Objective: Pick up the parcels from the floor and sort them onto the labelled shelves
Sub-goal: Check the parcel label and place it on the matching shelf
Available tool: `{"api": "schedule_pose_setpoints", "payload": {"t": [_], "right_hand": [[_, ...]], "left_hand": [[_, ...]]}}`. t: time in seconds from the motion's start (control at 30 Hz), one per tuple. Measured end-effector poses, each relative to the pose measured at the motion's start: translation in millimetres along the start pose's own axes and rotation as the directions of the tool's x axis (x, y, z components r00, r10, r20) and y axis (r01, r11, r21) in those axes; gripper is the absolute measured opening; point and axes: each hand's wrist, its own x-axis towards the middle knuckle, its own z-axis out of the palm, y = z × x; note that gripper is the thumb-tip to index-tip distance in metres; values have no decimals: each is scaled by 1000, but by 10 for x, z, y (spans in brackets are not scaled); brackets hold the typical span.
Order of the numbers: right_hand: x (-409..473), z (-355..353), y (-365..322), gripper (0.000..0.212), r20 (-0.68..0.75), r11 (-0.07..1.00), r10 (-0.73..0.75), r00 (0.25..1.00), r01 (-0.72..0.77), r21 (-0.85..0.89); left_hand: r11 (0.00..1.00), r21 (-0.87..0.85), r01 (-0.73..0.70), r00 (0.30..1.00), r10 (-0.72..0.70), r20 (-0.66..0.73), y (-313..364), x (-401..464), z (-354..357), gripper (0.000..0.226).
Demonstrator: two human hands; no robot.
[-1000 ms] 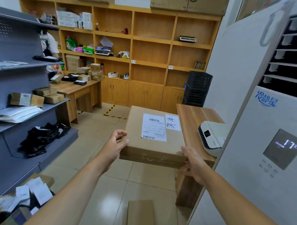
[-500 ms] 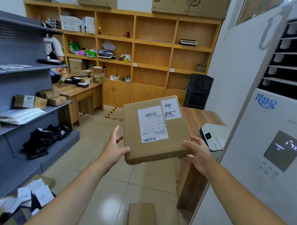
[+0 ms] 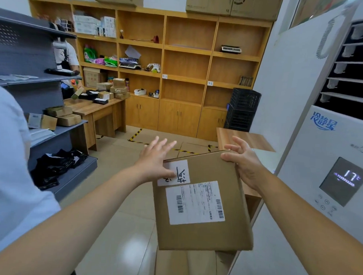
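Observation:
A flat brown cardboard parcel (image 3: 203, 202) hangs in front of me, tilted up so its top face shows a white shipping label and a small handwritten sticker. My left hand (image 3: 157, 161) lies on its far left corner, thumb on the sticker, fingers spread beyond the edge. My right hand (image 3: 243, 162) grips the far right corner, fingers partly apart. Another brown parcel (image 3: 172, 264) lies on the floor below. The grey metal shelves (image 3: 59, 131) stand at the left, the wooden wall shelves (image 3: 184, 77) at the back.
A wooden counter (image 3: 244, 139) stands to the right, next to a white air-conditioner unit (image 3: 330, 163). Black crates (image 3: 241, 110) are stacked by the wall shelves. A desk with parcels (image 3: 95, 105) and a person (image 3: 64, 55) stand at the back left. Black bags (image 3: 56, 166) fill the lowest grey shelf.
The parcel has been turned round and drawn closer and lower, so its labels now read from my side. Both hands shifted from the near edge to the far corners.

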Motion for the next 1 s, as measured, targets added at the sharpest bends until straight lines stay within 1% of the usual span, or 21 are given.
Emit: {"api": "schedule_pose_setpoints", "payload": {"t": [0.03, 0.07, 0.1, 0.13, 0.2, 0.27, 0.4, 0.47, 0.57, 0.67, 0.77, 0.87, 1.0], "right_hand": [[3, 19, -49, 89, 26, 999, -8, 1000, 8, -31], [10, 33, -92, 91, 48, 998, -14, 999, 17, -67], [16, 49, -138, 93, 69, 994, -18, 997, 26, -110], [21, 64, -180, 95, 87, 986, -23, 996, 36, -160], [27, 90, -260, 97, 119, 962, -41, 992, 71, -265], [25, 106, -333, 97, 152, 935, -55, 987, 104, -339], [41, 104, -464, 98, 214, 919, -51, 975, 130, -372], [53, 103, -504, 98, 231, 910, -52, 972, 142, -390], [69, 109, -519, 95, 241, 900, -65, 968, 161, -406], [94, 106, -528, 89, 206, 890, -89, 975, 170, -422], [120, 78, -537, 88, 136, 881, -141, 981, 187, -434], [109, 32, -519, 84, -1, 883, -217, 976, 196, -426], [81, -60, -370, 81, -218, 859, -329, 919, 196, -473]], "left_hand": [[1000, 2, -15, 998, 15, 68, 21, -2, 7, 95], [999, -32, -25, 989, 29, 145, 37, -6, 12, 92], [994, -103, -20, 973, 43, 227, 43, -7, 15, 88], [981, -192, 11, 951, 49, 305, 46, -13, 9, 83], [931, -348, 108, 910, 48, 411, 49, -43, -15, 76], [899, -408, 155, 890, 52, 452, 37, -71, -27, 77], [829, -510, 227, 853, 84, 515, -34, -118, -19, 87], [817, -527, 237, 847, 92, 524, -59, -136, -13, 90], [795, -555, 245, 849, 101, 519, -50, -166, -23, 89], [726, -628, 279, 864, 95, 494, -65, -193, -34, 85], [685, -664, 301, 877, 75, 475, -117, -209, -60, 78], [658, -678, 327, 884, 41, 465, -195, -205, -96, 78], [588, -720, 369, 904, -47, 425, -370, -167, -161, 74]]}}
